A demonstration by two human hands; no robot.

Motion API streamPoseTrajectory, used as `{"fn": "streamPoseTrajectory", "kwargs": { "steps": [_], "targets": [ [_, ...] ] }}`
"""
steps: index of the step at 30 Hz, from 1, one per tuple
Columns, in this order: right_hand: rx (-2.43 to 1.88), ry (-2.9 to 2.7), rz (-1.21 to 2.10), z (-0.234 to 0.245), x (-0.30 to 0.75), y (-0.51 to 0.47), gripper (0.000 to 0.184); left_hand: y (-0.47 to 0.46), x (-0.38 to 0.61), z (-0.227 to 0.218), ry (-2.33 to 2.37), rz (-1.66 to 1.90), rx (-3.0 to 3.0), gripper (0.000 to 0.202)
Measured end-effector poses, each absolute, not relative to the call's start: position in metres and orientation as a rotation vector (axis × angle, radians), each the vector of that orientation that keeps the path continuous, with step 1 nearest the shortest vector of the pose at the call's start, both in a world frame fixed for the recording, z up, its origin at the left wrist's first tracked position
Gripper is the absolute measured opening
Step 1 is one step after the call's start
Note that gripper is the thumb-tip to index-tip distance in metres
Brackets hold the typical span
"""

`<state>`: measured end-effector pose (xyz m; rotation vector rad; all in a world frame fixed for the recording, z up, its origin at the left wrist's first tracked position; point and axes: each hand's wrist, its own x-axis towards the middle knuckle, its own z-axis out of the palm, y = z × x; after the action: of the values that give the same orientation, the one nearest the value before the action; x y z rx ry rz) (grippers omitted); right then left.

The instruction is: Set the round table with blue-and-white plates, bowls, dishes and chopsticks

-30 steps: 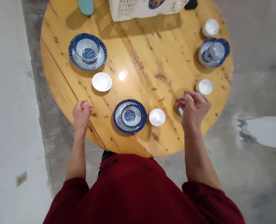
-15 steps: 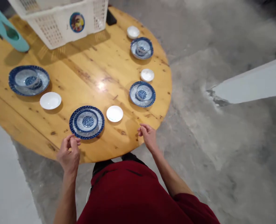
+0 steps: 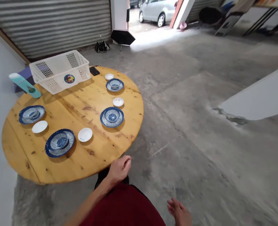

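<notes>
My left hand (image 3: 120,169) is over the near edge of the round wooden table (image 3: 101,150), fingers curled in with nothing showing in them. Off to the right, above the floor, my right hand (image 3: 179,212) is empty with its fingers apart. Closest to the left hand are a white dish (image 3: 85,134), a blue-patterned plate (image 3: 70,145) with a matching bowl (image 3: 59,141) standing on it, and another plate (image 3: 103,121) that carries a bowl (image 3: 112,115). Neither hand touches the tableware.
A white plastic basket (image 3: 56,82), a teal holder (image 3: 26,85) and a black phone (image 3: 94,71) occupy the table's far side. More plates, bowls and white dishes line its rim. A white pillar (image 3: 261,97) rises at right. An open black umbrella (image 3: 123,37) lies near the doorway.
My view has swung up and to the right, bringing the doorway and shutter into sight. Both hands have moved away from the plates, the right one off the table edge. The tableware stays put.
</notes>
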<state>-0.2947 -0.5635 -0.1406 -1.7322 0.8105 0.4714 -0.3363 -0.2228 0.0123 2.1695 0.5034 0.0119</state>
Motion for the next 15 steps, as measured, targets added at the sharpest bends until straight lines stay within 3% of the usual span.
{"fn": "streamPoseTrajectory", "kwargs": {
  "steps": [8,15],
  "targets": [
    [-1.586,0.807,0.548,-0.161,-0.259,-0.562,0.058,-0.248,-0.271,0.007,0.308,-0.167,2.388,0.029],
    [-1.742,0.602,0.653,-0.142,-0.156,-0.567,0.059,-0.242,-0.192,-0.016,0.37,-0.261,2.341,0.026]
  ]
}}
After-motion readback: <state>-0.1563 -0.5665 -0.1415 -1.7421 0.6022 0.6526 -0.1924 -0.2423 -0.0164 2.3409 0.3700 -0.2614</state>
